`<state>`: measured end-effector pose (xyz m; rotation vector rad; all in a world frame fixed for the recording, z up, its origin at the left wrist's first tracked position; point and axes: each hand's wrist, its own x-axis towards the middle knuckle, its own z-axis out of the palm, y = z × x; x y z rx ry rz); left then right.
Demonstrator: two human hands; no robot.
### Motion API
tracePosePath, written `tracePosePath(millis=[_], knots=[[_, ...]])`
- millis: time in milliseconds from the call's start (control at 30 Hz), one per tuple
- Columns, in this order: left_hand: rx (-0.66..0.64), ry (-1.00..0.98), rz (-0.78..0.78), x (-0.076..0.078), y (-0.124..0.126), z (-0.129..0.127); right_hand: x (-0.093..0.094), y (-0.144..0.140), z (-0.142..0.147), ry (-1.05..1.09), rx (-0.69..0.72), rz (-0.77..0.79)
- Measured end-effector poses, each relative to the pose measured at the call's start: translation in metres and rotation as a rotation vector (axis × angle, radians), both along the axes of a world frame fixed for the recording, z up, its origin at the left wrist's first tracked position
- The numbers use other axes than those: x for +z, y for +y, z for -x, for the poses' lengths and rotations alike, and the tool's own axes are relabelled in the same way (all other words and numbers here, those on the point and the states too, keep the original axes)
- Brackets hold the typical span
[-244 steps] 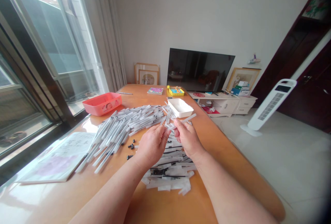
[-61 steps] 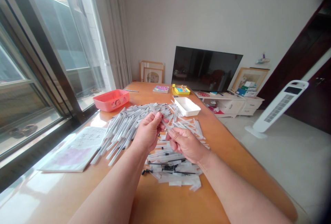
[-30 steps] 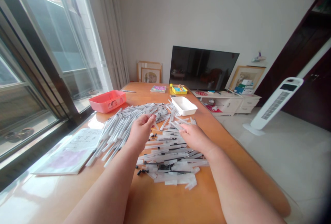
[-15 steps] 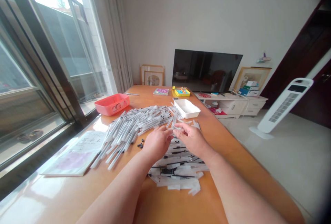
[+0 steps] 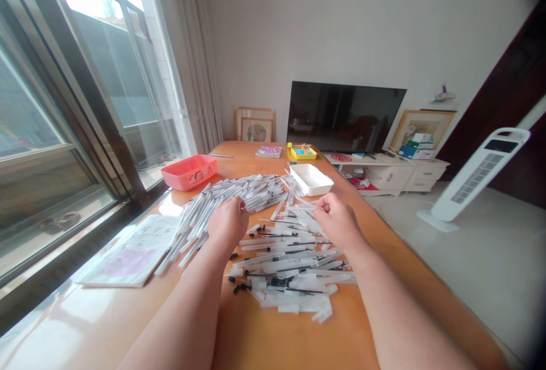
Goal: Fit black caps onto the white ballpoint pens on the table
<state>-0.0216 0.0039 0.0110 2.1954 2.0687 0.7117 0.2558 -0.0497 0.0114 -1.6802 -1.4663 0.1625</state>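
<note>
My left hand (image 5: 229, 223) is closed, fingers curled away from view, over the near right edge of a heap of capped pens (image 5: 200, 210). What it grips, if anything, is hidden. My right hand (image 5: 336, 221) is also closed in a pinch, at the right side of a pile of translucent plastic sleeves and thin black pieces (image 5: 294, 264). Anything between its fingertips is too small to make out. Small black caps (image 5: 243, 287) lie loose along the left of that pile.
A pink basket (image 5: 190, 173) and a white tray (image 5: 318, 190) stand beyond the pens. A notebook (image 5: 128, 256) lies at left. Farther back are a magazine (image 5: 268, 152) and a yellow box (image 5: 302, 152). The table's right edge drops to the floor, where a tower fan (image 5: 482, 173) stands.
My hands, together over the pile before, have parted: the left moved left toward the pens, the right moved to the right. More of the pile and black caps now show between them.
</note>
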Motion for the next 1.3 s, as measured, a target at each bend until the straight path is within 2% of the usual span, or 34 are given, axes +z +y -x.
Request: tracePosePath(millis=[67,300,533,833,933,1067,1167,1300], knots=[[0.049,0.068,0.044,-0.002,0.005,0.008,-0.001,0.0,-0.003,-0.057,0.003,0.069],[0.078,0.158,0.084,-0.008,0.007,0.016,0.002,-0.005,-0.003,-0.174,0.075,0.274],[0.088,0.174,0.093,-0.012,0.01,0.019,0.003,-0.005,-0.001,-0.186,0.051,0.249],[0.039,0.158,0.144,0.006,-0.001,0.013,-0.001,-0.002,0.002,-0.124,0.074,0.259],[0.008,0.049,0.142,0.007,0.0,0.013,-0.004,0.0,0.003,-0.084,0.096,0.246],[-0.155,-0.265,0.103,0.005,-0.003,0.005,-0.009,0.006,0.004,0.058,0.133,0.178],[-0.28,-0.485,0.092,0.005,-0.011,-0.009,-0.007,0.005,0.009,0.335,0.21,0.176],[-0.467,-0.698,0.159,0.01,-0.027,-0.03,0.005,-0.006,0.02,0.765,0.454,0.248]])
